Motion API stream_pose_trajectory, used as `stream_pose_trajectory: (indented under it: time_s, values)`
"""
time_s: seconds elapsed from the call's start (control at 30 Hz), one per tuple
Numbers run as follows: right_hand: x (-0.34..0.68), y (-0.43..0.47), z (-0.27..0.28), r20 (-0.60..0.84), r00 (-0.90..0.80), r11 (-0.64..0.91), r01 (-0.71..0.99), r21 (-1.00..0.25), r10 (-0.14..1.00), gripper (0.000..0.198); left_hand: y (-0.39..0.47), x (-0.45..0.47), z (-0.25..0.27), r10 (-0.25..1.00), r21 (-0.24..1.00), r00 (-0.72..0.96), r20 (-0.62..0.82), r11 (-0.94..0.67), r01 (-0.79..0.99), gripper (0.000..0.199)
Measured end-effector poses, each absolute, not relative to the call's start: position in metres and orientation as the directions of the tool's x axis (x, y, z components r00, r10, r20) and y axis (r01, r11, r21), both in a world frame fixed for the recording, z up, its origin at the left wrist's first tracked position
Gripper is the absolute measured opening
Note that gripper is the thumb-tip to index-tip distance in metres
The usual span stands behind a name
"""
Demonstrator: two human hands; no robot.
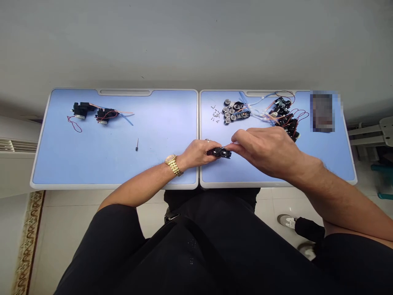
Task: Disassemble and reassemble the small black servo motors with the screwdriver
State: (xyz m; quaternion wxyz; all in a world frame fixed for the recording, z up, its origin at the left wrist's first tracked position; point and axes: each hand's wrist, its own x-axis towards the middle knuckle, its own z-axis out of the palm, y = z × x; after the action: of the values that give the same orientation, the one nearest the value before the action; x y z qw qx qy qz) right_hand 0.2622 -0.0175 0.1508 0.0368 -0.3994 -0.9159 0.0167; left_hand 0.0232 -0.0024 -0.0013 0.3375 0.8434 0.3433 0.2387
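Two pale-blue, white-rimmed tabletops (pixel 166 119), grey wall (pixel 196 41) behind. My left hand (pixel 196 153) grips a small black plastic module (pixel 224 153) over the right one, long axis sideways, pointing right; right hand (pixel 264 149) pinched there, contents unclear.

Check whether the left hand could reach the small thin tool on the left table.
Probably yes: nothing bulky stands between the left hand and the tool, though that hand holds a black part.
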Motion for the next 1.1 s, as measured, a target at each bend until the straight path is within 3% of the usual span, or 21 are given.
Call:
stream_pose_trajectory:
  time_s: [0.13, 0.33, 0.6, 0.8, 0.9, 1.1]
  values:
    - [0.2611, -0.0189, 0.1555, 0.015, -0.616, 0.616, 0.787, -0.03, 0.788, 0.045, -0.0024, 0.0231, -0.002, 0.74, 0.728, 0.647, 0.185, -0.545, 0.415, 0.017]
    - [0.265, -0.0175, 0.1574, 0.021, -0.715, 0.707, 0.685, -0.176, 0.698, 0.031, -0.0017, 0.0231, -0.0014, 0.743, 0.723, 0.643, 0.185, -0.546, 0.424, 0.015]
    - [0.2592, -0.0204, 0.1595, 0.035, -0.595, 0.592, 0.803, 0.063, 0.803, 0.053, -0.0015, 0.0232, -0.001, 0.749, 0.71, 0.635, 0.187, -0.55, 0.44, 0.019]
    - [0.263, -0.0181, 0.1582, 0.073, -0.685, 0.687, 0.726, -0.02, 0.725, 0.031, -0.0004, 0.0234, -0.0021, 0.747, 0.731, 0.636, 0.192, -0.541, 0.415, 0.022]
    - [0.2655, -0.0159, 0.1532, 0.073, -0.708, 0.711, 0.701, -0.054, 0.703, 0.034, -0.0003, 0.0233, -0.0029, 0.749, 0.742, 0.63, 0.205, -0.539, 0.399, 0.027]
    - [0.2634, -0.0179, 0.1559, 0.021, -0.58, 0.58, 0.815, 0.018, 0.814, 0.049, -0.0007, 0.0232, -0.0052, 0.754, 0.742, 0.62, 0.217, -0.54, 0.398, 0.031]
